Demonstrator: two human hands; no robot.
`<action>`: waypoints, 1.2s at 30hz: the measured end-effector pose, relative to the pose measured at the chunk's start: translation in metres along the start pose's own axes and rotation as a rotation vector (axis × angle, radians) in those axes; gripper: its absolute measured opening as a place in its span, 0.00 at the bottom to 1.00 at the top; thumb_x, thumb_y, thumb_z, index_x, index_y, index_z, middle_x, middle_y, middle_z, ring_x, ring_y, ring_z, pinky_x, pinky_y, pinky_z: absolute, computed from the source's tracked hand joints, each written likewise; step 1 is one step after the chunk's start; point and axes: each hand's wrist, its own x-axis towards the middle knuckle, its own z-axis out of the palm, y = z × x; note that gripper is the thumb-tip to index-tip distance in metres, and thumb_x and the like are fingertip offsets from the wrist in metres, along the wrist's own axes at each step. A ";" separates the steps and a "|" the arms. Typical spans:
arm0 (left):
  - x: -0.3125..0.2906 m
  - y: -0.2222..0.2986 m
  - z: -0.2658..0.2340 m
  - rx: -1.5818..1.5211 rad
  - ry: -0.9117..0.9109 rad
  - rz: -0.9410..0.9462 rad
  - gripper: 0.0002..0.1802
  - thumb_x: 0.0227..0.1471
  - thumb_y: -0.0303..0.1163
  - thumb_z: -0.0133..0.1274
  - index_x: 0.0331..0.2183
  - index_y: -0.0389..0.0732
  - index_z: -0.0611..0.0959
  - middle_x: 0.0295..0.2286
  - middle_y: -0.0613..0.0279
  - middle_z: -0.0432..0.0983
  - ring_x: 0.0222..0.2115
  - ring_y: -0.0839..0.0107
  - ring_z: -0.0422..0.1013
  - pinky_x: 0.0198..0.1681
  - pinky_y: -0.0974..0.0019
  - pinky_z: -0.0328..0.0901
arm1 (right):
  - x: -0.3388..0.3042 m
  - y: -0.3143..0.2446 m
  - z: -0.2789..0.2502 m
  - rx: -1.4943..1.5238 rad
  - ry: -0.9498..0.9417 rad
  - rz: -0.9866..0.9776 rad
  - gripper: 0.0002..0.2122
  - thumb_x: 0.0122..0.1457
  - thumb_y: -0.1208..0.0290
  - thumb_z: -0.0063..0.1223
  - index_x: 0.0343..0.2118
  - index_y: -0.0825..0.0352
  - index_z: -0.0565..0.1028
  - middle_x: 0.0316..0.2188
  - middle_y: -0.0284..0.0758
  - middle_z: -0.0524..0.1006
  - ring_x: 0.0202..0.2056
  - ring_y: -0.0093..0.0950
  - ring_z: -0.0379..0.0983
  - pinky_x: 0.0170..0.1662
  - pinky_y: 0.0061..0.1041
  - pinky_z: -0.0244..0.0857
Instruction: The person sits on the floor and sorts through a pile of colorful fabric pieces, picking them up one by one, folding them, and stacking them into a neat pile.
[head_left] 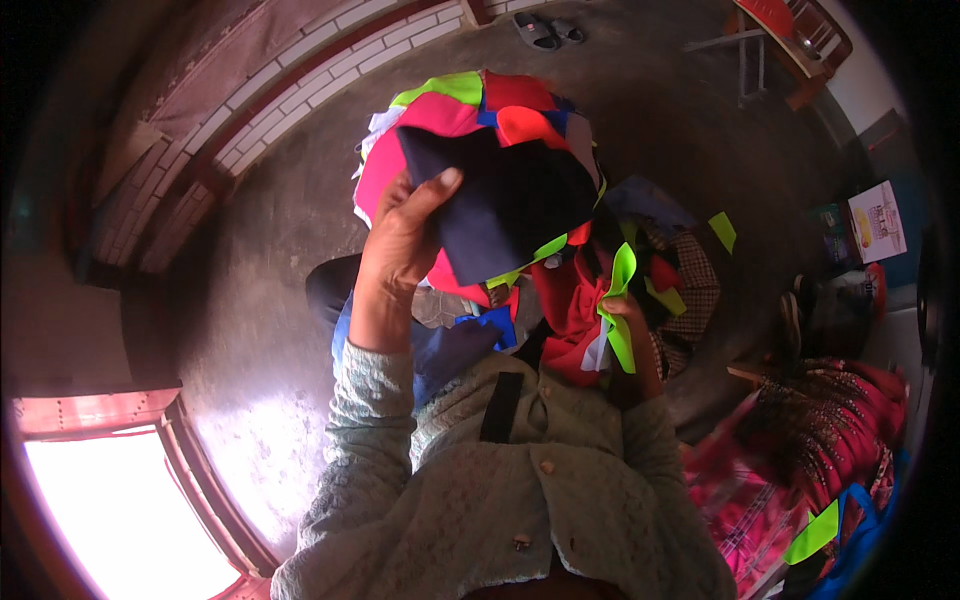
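Observation:
My left hand [405,225] grips a dark navy piece of cloth [510,200] by its left edge, thumb on top, fingers hidden underneath. Part of a pile of cloth pieces [430,118] in pink, red, orange and neon green lies behind and below it. Lower and to the right, my right hand [628,325] pinches a neon green strip of cloth [620,320]. Red cloth [570,320] bunches beside that hand, with a small white piece [596,350] hanging near the strip. Close to my lap is a blue scrap [495,325].
Patterned pink-red fabric [830,430] is heaped at the right, with a neon green scrap [815,533] on it. Checked brown cloth [695,290] lies nearer. A white printed box [877,222] stands at far right. Grey sandals [548,32] rest on the floor at the back.

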 end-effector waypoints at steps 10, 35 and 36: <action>0.163 0.046 0.110 0.063 -0.312 0.133 0.12 0.51 0.28 0.51 0.38 0.32 0.74 0.33 0.55 0.75 0.36 0.64 0.71 0.45 0.59 0.66 | 0.002 0.002 -0.005 -0.015 -0.057 0.077 0.10 0.44 0.67 0.55 0.30 0.61 0.68 0.20 0.25 0.68 0.20 0.16 0.63 0.23 0.16 0.55; 0.004 -0.090 0.016 -0.310 0.227 0.027 0.19 0.48 0.23 0.52 0.45 0.38 0.73 0.42 0.59 0.74 0.45 0.63 0.69 0.52 0.53 0.61 | 0.009 0.015 -0.020 -0.020 -0.040 0.008 0.14 0.45 0.67 0.54 0.36 0.62 0.69 0.25 0.27 0.70 0.26 0.18 0.66 0.31 0.18 0.58; -0.001 -0.092 0.014 -0.299 0.240 0.038 0.19 0.48 0.23 0.52 0.44 0.38 0.73 0.42 0.59 0.74 0.45 0.63 0.69 0.51 0.54 0.62 | 0.005 0.011 -0.015 -0.034 -0.016 0.016 0.14 0.45 0.67 0.54 0.36 0.62 0.69 0.25 0.26 0.70 0.26 0.18 0.66 0.31 0.17 0.58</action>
